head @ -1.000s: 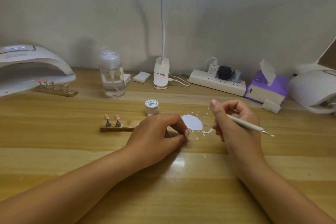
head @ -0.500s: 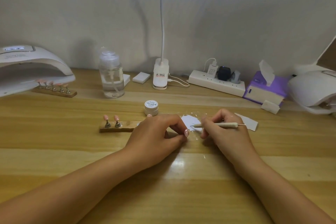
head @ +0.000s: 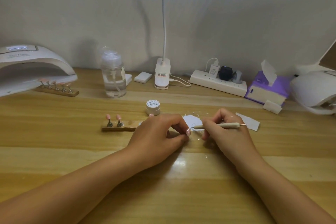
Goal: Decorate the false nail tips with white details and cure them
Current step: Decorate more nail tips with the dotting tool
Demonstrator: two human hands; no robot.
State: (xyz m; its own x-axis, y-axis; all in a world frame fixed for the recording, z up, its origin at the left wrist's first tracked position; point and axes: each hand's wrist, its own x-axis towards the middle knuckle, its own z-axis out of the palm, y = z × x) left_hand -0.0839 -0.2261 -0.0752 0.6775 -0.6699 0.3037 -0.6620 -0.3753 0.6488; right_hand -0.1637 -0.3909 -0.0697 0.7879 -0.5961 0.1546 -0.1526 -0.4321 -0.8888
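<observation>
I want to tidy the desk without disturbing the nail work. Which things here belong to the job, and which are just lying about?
For the job: dotting tool in the right hand, white paint jar, white patch, wooden holder with pink nail tips, curing lamp.
Lying about: pump bottle, power strip, tissue box, clip lamp.

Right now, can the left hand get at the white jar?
Probably yes: the jar stands just beyond the left hand, with nothing between them, though that hand's fingers are curled.
</observation>
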